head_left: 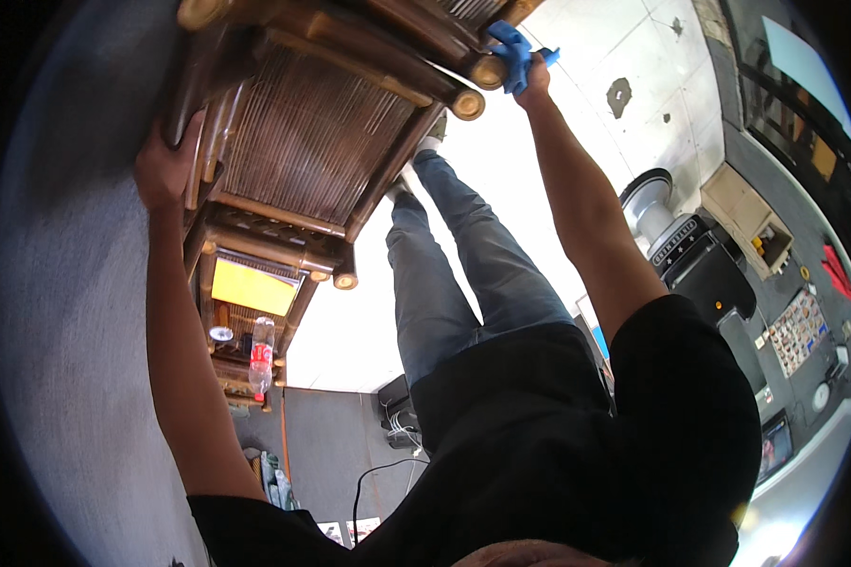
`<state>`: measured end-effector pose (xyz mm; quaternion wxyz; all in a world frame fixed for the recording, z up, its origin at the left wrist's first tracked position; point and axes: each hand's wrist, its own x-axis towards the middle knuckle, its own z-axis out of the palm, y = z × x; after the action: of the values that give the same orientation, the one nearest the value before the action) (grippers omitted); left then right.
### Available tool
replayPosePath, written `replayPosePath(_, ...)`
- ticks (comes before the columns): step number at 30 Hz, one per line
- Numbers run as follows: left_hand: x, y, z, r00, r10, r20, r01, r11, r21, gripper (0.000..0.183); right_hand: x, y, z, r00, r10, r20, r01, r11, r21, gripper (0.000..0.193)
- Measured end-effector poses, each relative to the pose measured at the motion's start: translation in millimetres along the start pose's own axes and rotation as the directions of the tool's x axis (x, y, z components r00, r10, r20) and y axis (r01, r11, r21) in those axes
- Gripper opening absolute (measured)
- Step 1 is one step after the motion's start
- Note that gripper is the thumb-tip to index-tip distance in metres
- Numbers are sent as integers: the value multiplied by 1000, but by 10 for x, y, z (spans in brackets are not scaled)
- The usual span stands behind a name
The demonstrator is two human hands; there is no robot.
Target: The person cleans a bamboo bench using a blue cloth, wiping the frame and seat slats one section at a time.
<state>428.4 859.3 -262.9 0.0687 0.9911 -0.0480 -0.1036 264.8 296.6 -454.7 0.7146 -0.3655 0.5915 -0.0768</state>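
Note:
A brown bamboo chair [312,142] with a slatted seat and thick round poles fills the upper left, close to the grey wall. My left hand [164,172] is closed around a dark pole at the chair's left side; some of its fingers are hidden behind the pole. At the upper middle, my right arm is stretched out far. My right hand [535,83] grips a crumpled blue cloth [512,52], which touches the cut end of a bamboo pole. Part of the cloth sticks out past the fingers.
Beside the chair, a bamboo stand [298,304] carries a yellow sheet [253,285] and a clear plastic bottle [263,345] with a red label. A black padded chair [709,274] with a round metal base stands right on the white tiled floor [577,142]. The grey wall [76,302] borders the left.

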Motion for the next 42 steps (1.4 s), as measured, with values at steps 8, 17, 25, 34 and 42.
replayPosePath(8, -14, -132, 0, 999, 34, -16, -33, 999, 17, 74, -906, 368, 143, 733, -450, 510, 569, -5, -822, 60)
replayPosePath(17, 10, -2, -11, 1000, 16, 0, -16, 1000, -14, 73, -614, 299, 438, 658, -588, 470, 446, -199, -873, 36)
replayPosePath(25, 27, -55, 26, 998, 55, -40, -57, 997, -49, 74, -554, 245, 593, 809, -588, 4, 99, 129, -987, 44)
replayPosePath(34, -8, 43, -123, 993, -77, 85, 76, 997, 14, 70, -271, 302, 574, 779, -491, -391, -141, 470, -871, 59)
replayPosePath(42, 89, 135, 90, 986, 109, -125, -115, 992, -46, 67, -231, 125, -64, 845, -494, -204, 428, 854, -296, 50)
